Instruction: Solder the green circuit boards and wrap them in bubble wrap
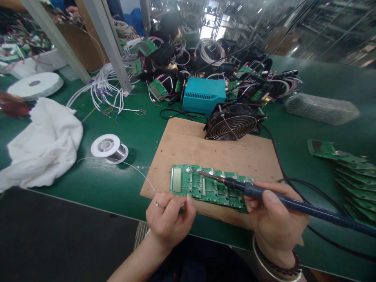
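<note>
From the spool (109, 147) on the table (96, 184), thin solder wire (141, 171) runs to the left hand (169, 217), thumb and forefinger pinched on its end at the near-left edge of the circuit board (205, 188), which lies flat on a wooden sheet (188, 145), long axis left to right. The right hand (276, 225) grips the soldering iron (305, 208) pen-fashion, its axis rising from lower right, tip pointing upper left over the board. Judged step: soldering a joint; this calls for wire end and tip meeting on one pad
</note>
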Available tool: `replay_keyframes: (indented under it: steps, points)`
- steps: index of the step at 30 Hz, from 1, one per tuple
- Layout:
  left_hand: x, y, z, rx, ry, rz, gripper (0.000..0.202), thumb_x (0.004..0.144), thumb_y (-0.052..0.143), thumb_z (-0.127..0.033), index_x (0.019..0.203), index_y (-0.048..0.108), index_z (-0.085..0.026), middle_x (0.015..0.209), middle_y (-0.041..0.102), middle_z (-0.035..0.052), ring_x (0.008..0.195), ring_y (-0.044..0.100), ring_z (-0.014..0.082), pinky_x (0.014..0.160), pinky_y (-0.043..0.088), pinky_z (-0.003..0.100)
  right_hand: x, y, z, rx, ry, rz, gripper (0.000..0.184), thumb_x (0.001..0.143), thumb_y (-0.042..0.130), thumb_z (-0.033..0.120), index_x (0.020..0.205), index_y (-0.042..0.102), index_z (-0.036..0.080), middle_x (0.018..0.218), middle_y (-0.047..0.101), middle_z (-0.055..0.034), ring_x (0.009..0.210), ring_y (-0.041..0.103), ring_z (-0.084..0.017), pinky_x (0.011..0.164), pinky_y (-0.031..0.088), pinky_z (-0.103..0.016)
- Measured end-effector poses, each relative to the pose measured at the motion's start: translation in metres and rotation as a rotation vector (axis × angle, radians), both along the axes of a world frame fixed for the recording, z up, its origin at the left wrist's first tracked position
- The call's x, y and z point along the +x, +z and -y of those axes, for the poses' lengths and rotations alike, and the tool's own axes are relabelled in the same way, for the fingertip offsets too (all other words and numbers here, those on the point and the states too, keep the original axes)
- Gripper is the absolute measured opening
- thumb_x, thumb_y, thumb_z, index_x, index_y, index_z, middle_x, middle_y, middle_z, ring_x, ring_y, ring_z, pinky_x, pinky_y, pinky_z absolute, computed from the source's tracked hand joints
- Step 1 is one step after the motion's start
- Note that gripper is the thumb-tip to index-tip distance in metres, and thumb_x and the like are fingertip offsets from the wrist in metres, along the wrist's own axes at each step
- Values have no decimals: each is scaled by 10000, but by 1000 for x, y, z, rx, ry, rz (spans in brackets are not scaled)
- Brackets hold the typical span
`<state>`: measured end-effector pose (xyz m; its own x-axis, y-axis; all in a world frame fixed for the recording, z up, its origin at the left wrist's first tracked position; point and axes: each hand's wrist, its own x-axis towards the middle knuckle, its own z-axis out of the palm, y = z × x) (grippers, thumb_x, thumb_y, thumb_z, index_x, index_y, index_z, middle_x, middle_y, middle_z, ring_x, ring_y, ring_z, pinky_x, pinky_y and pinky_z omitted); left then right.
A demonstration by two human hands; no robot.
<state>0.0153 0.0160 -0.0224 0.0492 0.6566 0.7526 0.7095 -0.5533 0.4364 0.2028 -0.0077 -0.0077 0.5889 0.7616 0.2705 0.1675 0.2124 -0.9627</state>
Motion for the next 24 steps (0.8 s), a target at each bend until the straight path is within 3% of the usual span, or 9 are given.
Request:
replay_keyframes:
  steps: [19,24]
  points:
    - [2,1,-4,-71,14,-66,221,792,605,-109,605,528,-197,538,497,-41,498,485,90,504,417,214,3,-5,0,-50,45,6,84,767,658,268,767,684,188,505,578,18,397,495,-121,357,371,-243]
    - [1,0,-3,-52,-9,-30,204,784,611,-98,628,528,-199,548,514,-46,498,493,84,504,428,207,0,1,-3,-31,25,-45,67,740,645,246,728,680,190,483,574,18,381,490,-122,344,366,-239]
